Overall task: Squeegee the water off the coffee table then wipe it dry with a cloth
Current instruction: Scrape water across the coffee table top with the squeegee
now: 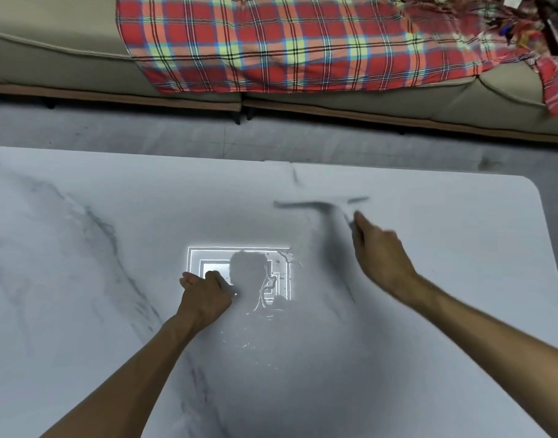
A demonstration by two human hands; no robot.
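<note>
Blurred grey squeegee (321, 205) in right hand (380, 254), blade crosswise.

The coffee table (81, 248) fills the near part of the view, with a strip of floor (176, 134) behind it and a sofa (50, 58) beyond that. A blanket (271, 42) lies over the sofa's seat, toward the right. On the table, water (255, 311) sits near the middle, the left hand (205, 295) rests at its left edge, and the right hand (382, 254) holds a squeegee (325, 205) behind and to the right of the puddle.
</note>
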